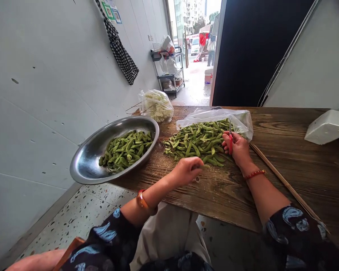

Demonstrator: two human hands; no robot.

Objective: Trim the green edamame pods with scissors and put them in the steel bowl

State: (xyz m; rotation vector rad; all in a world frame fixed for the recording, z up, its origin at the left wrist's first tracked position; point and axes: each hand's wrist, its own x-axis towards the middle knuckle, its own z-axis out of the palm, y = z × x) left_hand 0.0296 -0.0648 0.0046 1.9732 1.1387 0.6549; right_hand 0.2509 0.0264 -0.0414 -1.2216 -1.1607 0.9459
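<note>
In my right hand [238, 147] is a pair of scissors [230, 142] with red handles, blades pointing up. That hand is at the right side of a heap of green soybean pods [194, 140] on the wooden table. My left hand [188, 171] hovers over the table just in front of the heap, its fingers curled closed; what they hold, if anything, is hidden. To the left, a wide steel basin [87, 160] holds more pods [127, 148]. Behind the heap lies a clear plastic bag [214, 114], partly covered by the pods.
A bag of cauliflower [157, 106] with thin sticks beside it stands behind the basin. Long thin sticks [282, 180] lie right of my right arm. A white box [327, 127] sits at the table's right. Past the table are a cart [172, 75] and an open doorway.
</note>
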